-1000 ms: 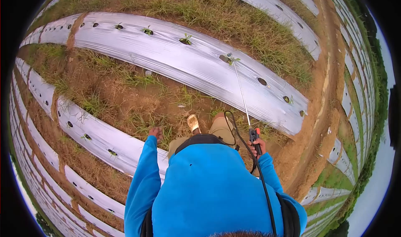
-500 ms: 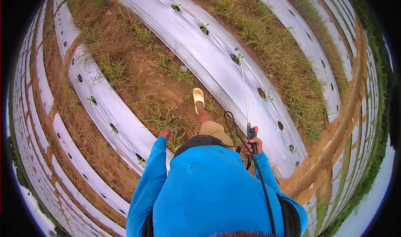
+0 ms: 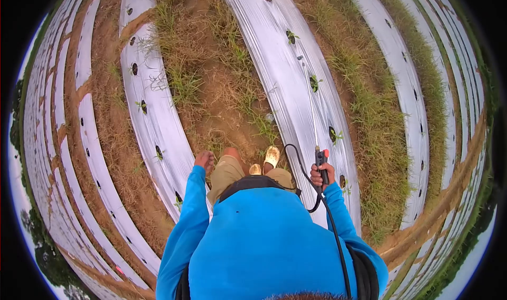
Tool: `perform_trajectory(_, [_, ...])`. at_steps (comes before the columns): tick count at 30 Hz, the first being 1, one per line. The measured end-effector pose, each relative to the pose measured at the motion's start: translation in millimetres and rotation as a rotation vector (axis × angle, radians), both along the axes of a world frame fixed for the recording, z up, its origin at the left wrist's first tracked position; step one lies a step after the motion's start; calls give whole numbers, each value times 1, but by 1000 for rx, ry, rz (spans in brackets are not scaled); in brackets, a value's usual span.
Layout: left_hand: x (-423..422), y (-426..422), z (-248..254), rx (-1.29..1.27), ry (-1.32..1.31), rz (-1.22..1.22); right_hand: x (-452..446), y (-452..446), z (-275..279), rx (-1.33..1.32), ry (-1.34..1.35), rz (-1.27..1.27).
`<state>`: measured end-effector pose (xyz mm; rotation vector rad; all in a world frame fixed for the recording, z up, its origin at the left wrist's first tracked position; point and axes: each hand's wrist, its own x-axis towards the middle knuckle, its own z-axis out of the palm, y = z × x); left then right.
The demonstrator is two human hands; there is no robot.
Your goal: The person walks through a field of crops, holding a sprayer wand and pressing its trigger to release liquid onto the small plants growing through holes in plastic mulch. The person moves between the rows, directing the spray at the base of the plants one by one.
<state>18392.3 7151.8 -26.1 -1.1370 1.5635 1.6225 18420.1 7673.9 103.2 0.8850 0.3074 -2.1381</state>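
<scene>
The right hand (image 3: 324, 176), four o'clock, wraps the spray-gun handle (image 3: 321, 160), wand (image 3: 312, 115) angled near twelve over silvery plastic mulch (image 3: 280, 78)! Left hand (image 3: 205, 160), eight o'clock: loosely half-curled, empty.

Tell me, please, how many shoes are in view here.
2: the front shoe, ahead of the shorts, and the rear shoe, partly hidden, just behind it to the left.

Even daylight, strong fisheye curvature, far rows (image 3: 41, 141) seemingly soft

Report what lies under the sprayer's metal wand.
Under the wand is silvery plastic sheeting, with a leafy seedling close beside the wand. Whatever the sheeting covers there cannot be seen.
</scene>
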Motion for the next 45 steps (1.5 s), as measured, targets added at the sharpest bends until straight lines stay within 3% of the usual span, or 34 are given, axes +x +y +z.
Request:
perform_trajectory(3, [-32, -18, -3, 34, 10, 112, -71, -25, -10, 60, 9, 18])
perform_trajectory(7, [-52, -46, -26, -39, -253, 210, -167, -63, -44, 162, -1, 28])
perform_trajectory(10, [-54, -84, -101, 19, -395, 435, -241, -99, -51, 221, -34, 59])
perform_trajectory(13, [-38, -145, -239, -342, -120, -581, -319, -134, -57, 299, -58, 125])
perform_trajectory(15, [-115, -153, -171, -31, -266, 4, -379, -162, -48, 216, -24, 127])
perform_trajectory(16, [-171, -150, -107, 65, -343, 297, -404, -174, -42, 170, -22, 112])
perform_trajectory(19, [-260, -184, -91, 24, -181, 401, -487, -214, -26, 143, 32, 39])
perform_trajectory(22, [-355, -219, -76, 105, -112, 380, -558, -243, -27, 143, 85, -15])
perform_trajectory(25, [-432, -241, -118, 4, -15, 290, -616, -259, -48, 159, 93, 8])
perform_trajectory(28, [-535, -256, -96, 87, -130, 348, -690, -278, -65, 146, 71, 39])
perform_trajectory(32, [-597, -269, -141, 56, -253, 432, -796, -312, -89, 154, 34, 57])
perform_trajectory(36, [-666, -278, -115, 30, -295, 362, -912, -331, -98, 141, 47, 30])
perform_trajectory(38, [-701, -283, -99, -128, -368, 188, -967, -341, -95, 184, 29, 10])
perform_trajectory(39, [-719, -290, -89, -419, -44, -232, -997, -347, -91, 212, 26, 30])
perform_trajectory(43, [-812, -328, -87, -272, 122, -130, -1097, -364, -82, 181, 77, 44])
perform_trajectory(44, [-838, -337, -92, -271, 121, -127, -1118, -371, -84, 183, 77, 47])
perform_trajectory(45, [-866, -346, -99, -195, 5, 34, -1139, -378, -85, 194, 103, 51])
